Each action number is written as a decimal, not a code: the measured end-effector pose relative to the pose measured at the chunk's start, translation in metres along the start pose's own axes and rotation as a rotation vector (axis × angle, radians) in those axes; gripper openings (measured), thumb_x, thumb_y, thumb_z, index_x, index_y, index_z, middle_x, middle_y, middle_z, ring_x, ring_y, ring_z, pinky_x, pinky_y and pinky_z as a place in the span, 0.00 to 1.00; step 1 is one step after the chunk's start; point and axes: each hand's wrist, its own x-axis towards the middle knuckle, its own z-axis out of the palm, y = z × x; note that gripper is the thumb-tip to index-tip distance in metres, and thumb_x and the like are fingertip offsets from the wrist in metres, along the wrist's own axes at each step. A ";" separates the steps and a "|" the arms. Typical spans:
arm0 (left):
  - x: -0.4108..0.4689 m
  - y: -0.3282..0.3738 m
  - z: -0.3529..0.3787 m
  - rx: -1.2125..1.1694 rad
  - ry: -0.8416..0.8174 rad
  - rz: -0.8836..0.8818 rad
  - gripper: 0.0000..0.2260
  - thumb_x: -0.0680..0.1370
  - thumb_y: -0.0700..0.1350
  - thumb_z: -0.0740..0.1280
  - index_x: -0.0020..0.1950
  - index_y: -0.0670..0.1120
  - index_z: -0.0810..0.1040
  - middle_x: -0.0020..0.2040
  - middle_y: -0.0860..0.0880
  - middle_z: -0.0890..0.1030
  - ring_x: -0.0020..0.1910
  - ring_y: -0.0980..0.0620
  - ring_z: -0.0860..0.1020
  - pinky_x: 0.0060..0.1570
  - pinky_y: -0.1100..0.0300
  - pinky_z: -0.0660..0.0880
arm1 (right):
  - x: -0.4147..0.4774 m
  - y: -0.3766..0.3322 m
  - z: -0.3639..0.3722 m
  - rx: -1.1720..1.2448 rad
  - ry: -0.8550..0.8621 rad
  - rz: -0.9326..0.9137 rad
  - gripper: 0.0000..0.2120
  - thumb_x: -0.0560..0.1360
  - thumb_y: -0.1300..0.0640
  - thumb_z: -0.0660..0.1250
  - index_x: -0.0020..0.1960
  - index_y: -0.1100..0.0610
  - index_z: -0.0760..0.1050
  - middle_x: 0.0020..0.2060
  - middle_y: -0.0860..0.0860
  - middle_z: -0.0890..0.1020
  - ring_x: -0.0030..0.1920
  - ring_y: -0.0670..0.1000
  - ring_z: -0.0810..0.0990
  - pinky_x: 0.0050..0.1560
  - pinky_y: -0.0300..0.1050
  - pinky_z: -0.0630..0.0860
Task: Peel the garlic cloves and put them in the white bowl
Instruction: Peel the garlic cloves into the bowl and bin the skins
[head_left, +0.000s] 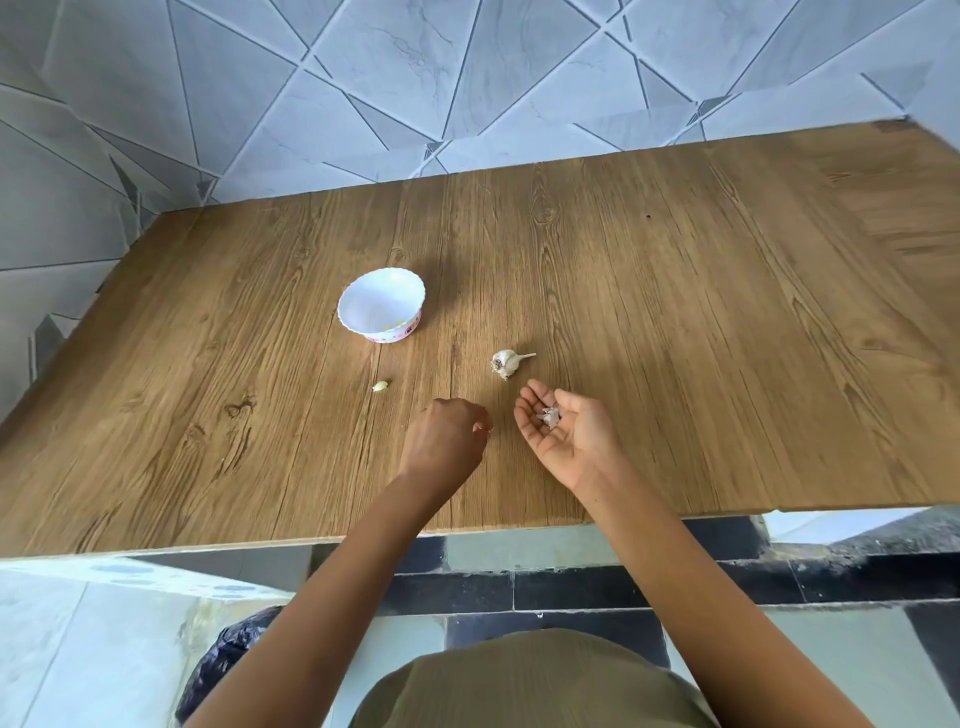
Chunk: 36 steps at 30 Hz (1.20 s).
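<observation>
Head view looks down at my two hands over the wooden table (675, 312). My left hand (444, 436) has its back turned up, just above the table near the front edge. Its fingers are curled in, so the grip is closed up small. Something tiny and pale shows at the fingertips, but I cannot tell if I am pinching a bit of garlic or nothing at all.

My right hand (566, 431) is just beside it, palm up. Its grip is spread, with the fingers loose and a little bent. A small garlic piece (549, 415) lies in the hollow of the palm. It looks white and papery, and I cannot tell if it is a clove or only skin.

The garlic bulb (506, 362) lies on its side on the table, just past my right fingertips, not touching them. Its thin stem points to the right. One peeled clove (380, 386), pale yellow-green, lies alone on the table, to the left of my left hand. The white bowl (374, 299) stands upright farther back on the left. A little yellow bit (395, 325) shows low inside it, by the near wall.

Behind the table is a grey tiled wall (467, 78). A dark bag (228, 660) sits down on the floor by my left arm.
</observation>
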 end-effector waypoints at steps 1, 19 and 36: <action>0.001 0.001 -0.001 0.013 0.004 0.010 0.09 0.78 0.44 0.65 0.55 0.50 0.82 0.52 0.50 0.83 0.46 0.52 0.81 0.42 0.60 0.76 | 0.000 0.000 -0.001 0.000 -0.001 0.001 0.14 0.81 0.63 0.53 0.47 0.66 0.76 0.42 0.58 0.78 0.44 0.53 0.78 0.51 0.45 0.76; 0.041 -0.013 -0.022 0.034 -0.230 0.425 0.08 0.80 0.43 0.60 0.51 0.40 0.75 0.45 0.46 0.77 0.42 0.50 0.76 0.44 0.53 0.73 | -0.002 -0.003 -0.003 -0.011 -0.007 0.050 0.14 0.81 0.62 0.53 0.47 0.66 0.76 0.42 0.57 0.79 0.45 0.53 0.78 0.51 0.45 0.76; 0.020 0.022 -0.019 -0.093 0.057 0.402 0.06 0.74 0.45 0.68 0.49 0.52 0.83 0.46 0.54 0.77 0.39 0.55 0.74 0.36 0.55 0.75 | -0.002 -0.005 0.004 0.004 0.011 0.076 0.12 0.80 0.64 0.55 0.41 0.65 0.74 0.35 0.57 0.78 0.41 0.52 0.76 0.58 0.47 0.74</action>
